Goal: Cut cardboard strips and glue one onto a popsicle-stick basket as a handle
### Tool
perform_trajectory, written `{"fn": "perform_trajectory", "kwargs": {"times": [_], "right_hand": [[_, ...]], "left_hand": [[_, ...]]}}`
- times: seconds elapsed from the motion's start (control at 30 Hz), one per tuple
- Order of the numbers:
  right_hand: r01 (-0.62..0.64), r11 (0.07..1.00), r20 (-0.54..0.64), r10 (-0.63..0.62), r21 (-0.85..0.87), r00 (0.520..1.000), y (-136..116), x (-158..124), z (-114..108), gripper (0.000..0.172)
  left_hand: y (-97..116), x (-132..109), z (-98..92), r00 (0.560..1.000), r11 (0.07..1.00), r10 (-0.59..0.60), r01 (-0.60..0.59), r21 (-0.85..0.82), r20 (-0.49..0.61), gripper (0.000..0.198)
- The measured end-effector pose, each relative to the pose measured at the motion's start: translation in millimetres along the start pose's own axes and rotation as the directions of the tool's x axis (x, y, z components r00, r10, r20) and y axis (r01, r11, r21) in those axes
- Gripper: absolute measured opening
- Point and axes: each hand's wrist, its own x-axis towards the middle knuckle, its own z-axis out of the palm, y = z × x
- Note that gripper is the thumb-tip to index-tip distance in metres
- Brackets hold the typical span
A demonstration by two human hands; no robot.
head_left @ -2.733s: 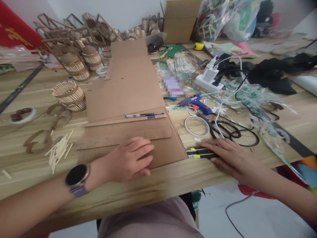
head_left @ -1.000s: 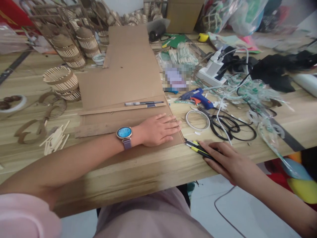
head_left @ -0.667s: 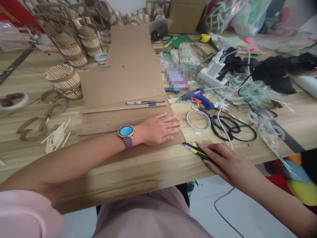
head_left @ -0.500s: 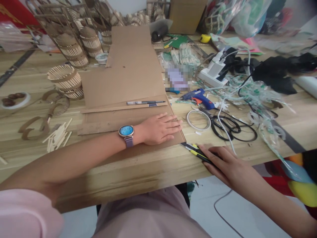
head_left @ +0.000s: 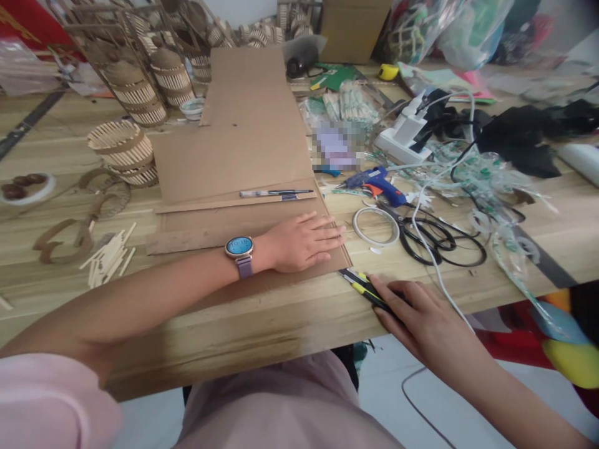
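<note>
My left hand [head_left: 304, 243] lies flat on the near right part of a brown cardboard sheet [head_left: 234, 156], its fingers stretched toward the right edge. In my right hand [head_left: 412, 308] is a black and yellow utility knife [head_left: 365, 290], pointing left and forward. The knife's tip is just off the cardboard's near right corner, low over the table. Farther back on the cardboard rest a pen [head_left: 276, 193] and a narrow cardboard strip [head_left: 234, 202].
Right of the cardboard lie a roll of tape [head_left: 375, 242], black-handled scissors [head_left: 416, 240], a blue glue gun [head_left: 379, 184] and a white power strip [head_left: 402, 146] with cables. Leftward are a slatted basket [head_left: 124, 153], small sticks [head_left: 107, 259] and a white dish [head_left: 28, 190].
My right hand has shifted slightly left and nearer to me with the utility knife. The left hand stays in place on the cardboard.
</note>
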Motion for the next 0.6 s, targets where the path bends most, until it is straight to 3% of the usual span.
{"fn": "perform_trajectory", "kwargs": {"times": [0.2, 0.6], "right_hand": [[0.006, 0.999, 0.003, -0.006, -0.048, 1.000, -9, 2, -4, 0.067], [-0.030, 0.998, 0.078, 0.026, 0.050, 0.997, -12, -2, 3, 0.066]], "left_hand": [[0, 0, -1.9, 1.000, 1.000, 0.002, -0.002, -0.004, 0.000, 0.051], [1, 2, 0.6, 1.000, 1.000, -0.008, 0.008, -0.002, -0.028, 0.050]]}}
